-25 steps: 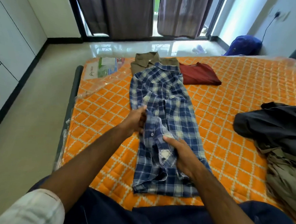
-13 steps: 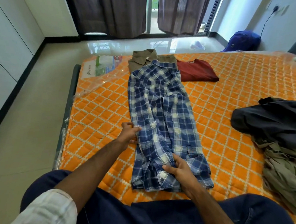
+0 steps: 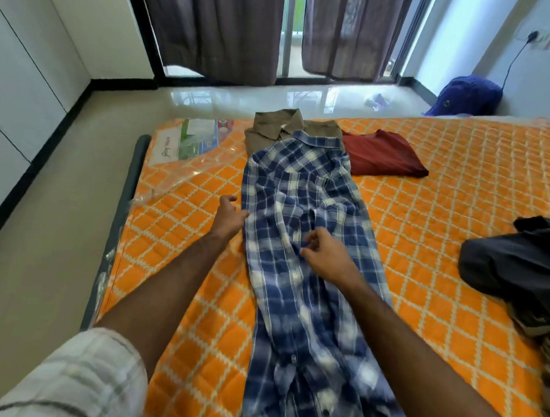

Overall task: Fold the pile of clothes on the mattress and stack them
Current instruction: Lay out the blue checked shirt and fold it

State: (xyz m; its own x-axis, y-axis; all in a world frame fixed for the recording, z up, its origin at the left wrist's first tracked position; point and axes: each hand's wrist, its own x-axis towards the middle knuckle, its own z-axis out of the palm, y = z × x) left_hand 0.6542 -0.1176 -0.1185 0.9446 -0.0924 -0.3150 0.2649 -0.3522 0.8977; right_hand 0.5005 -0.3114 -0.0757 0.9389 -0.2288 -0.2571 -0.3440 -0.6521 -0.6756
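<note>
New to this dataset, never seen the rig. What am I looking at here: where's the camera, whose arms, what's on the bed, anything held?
There is no robot. A person wears one wide-angle camera on the head, looking forward and down, so the two arms are their own.

They kneel or sit at an orange mattress. A blue checked shirt lies lengthwise in front of them. The left hand touches its left edge with loosely bent fingers; the right hand rests on its middle and seems to pinch a bit of cloth, though blur makes that uncertain.

Beyond it lie a folded brown shirt and a folded red garment. An unfolded pile of dark clothes waits at the right.
</note>
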